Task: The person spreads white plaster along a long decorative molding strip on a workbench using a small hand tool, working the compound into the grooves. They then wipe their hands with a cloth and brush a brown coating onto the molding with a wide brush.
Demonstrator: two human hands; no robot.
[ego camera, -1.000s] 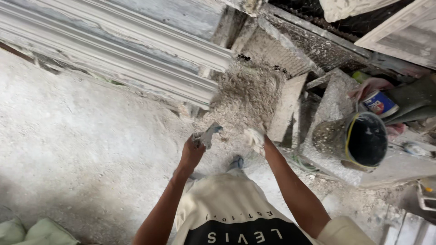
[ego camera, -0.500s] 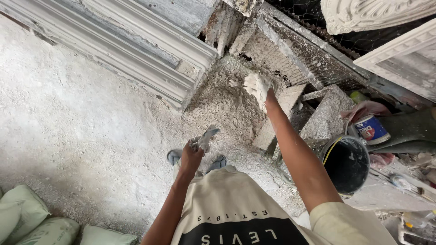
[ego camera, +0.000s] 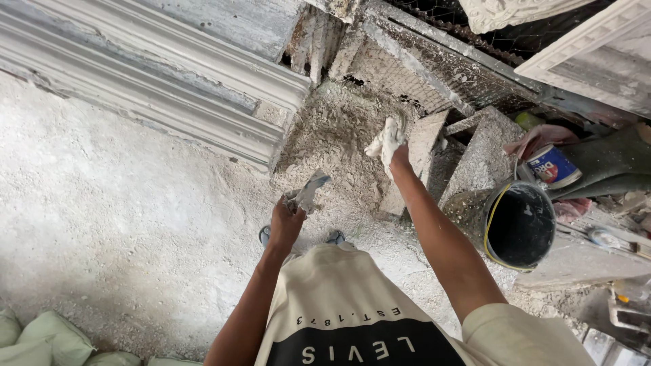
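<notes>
My left hand (ego camera: 285,220) grips a small plaster-caked trowel (ego camera: 308,191), its blade pointing up towards a rough patch of grey plaster (ego camera: 332,142) on the wall. My right hand (ego camera: 388,141), coated in white plaster, reaches further up and presses against the right edge of that patch, beside wire mesh (ego camera: 400,74). Whether the right hand holds a lump of plaster I cannot tell. Both forearms stretch out from my cream and black shirt (ego camera: 352,318).
A white moulded cornice (ego camera: 169,88) runs along the left. A black bucket with a yellow rim (ego camera: 519,227) stands at the right, with a small tin (ego camera: 553,166) and debris behind it. Pale sacks (ego camera: 41,335) lie at the bottom left. My sandalled feet (ego camera: 266,235) show below.
My right hand has risen from near the left hand up to the plaster patch by the mesh. The left hand with the trowel has stayed low, and the view has tilted slightly.
</notes>
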